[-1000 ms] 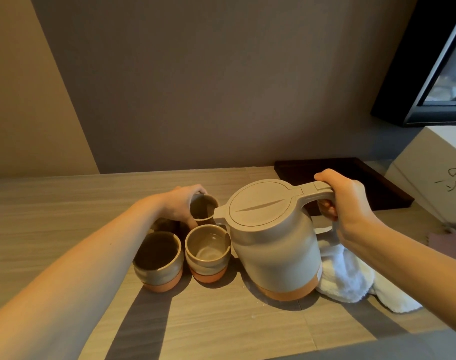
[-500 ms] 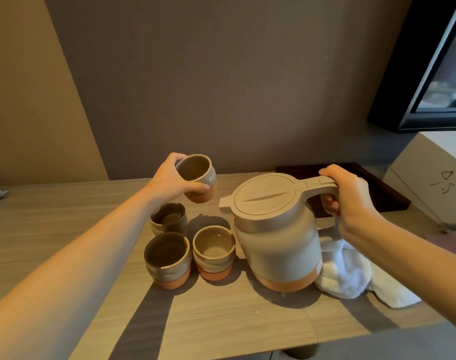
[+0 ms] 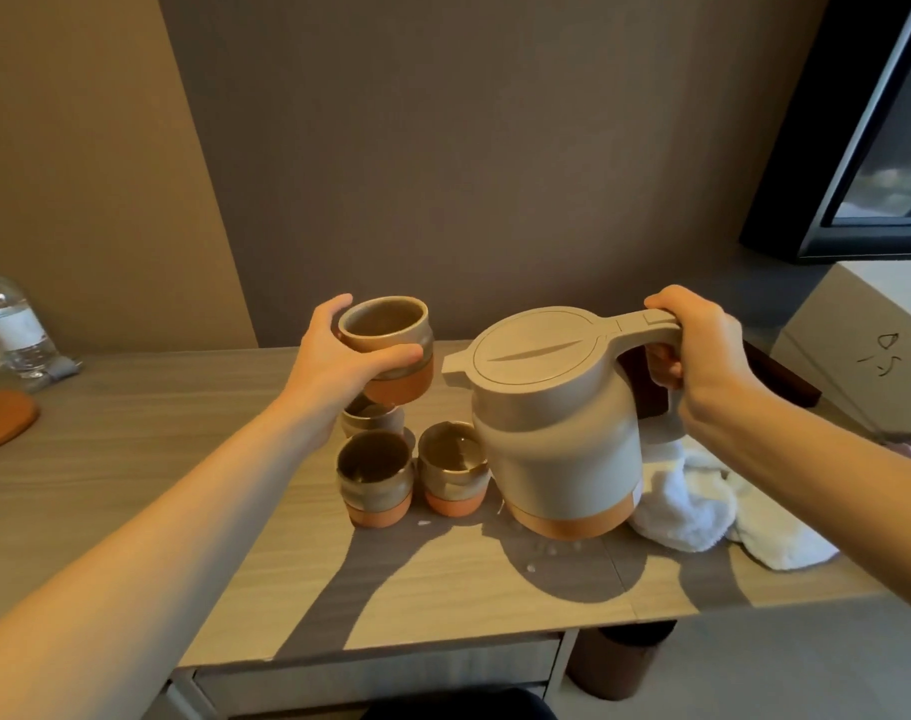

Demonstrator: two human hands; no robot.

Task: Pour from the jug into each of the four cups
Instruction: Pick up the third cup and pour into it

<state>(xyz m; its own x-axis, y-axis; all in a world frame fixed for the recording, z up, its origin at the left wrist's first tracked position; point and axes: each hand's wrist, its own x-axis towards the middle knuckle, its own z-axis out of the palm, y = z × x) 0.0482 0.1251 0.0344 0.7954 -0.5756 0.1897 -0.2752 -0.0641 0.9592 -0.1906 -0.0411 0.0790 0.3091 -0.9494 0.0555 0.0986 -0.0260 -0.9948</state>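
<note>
My left hand [image 3: 339, 356] grips a beige cup with a terracotta base [image 3: 388, 345], held in the air above the table, its mouth just left of the jug's spout. My right hand [image 3: 703, 350] is closed around the handle of the beige jug [image 3: 552, 423], which has an orange base, a shut lid, and hangs upright just above the table. Three more cups stand on the wooden table [image 3: 131, 433]: one at the front left [image 3: 374, 478], one at the front right [image 3: 453, 467] beside the jug, and one behind [image 3: 370, 419], partly hidden under the raised cup.
A white towel [image 3: 703, 506] lies right of the jug. A dark tray [image 3: 775, 376] sits behind my right hand, a white box [image 3: 858, 345] at far right. At the left stand a clear water bottle [image 3: 6, 324] and an orange wooden disc [image 3: 1, 423]. Small drops dot the table near the jug.
My left hand has picked the back right cup off the table and raised it to the spout's height. The jug has lifted slightly off the table in my right hand.
</note>
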